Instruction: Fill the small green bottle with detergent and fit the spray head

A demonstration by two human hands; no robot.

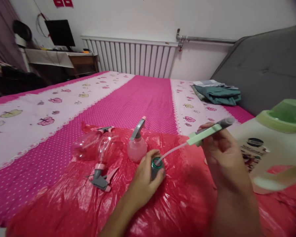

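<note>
My left hand (146, 177) is wrapped round a small green bottle (157, 163) with an open neck, standing on a red plastic sheet (185, 200). Between the fingers of my right hand (219, 151) is a grey and light-green spray head (207, 133), held tilted to the right of the bottle. Its thin, pale tube (174, 150) bends down to the bottle's mouth, with the tip at or just inside the neck. Just beyond my left hand stands a round spray bottle (137, 149) of pink liquid with a grey-and-pink head.
Two clear spray bottles lie to the left, the nearer one (106, 149) with its grey-and-pink head toward me. A large jug (254, 144) with a green cap stands close by my right hand. Folded clothes (217, 92) rest on the bed (148, 95) near the grey headboard (266, 62).
</note>
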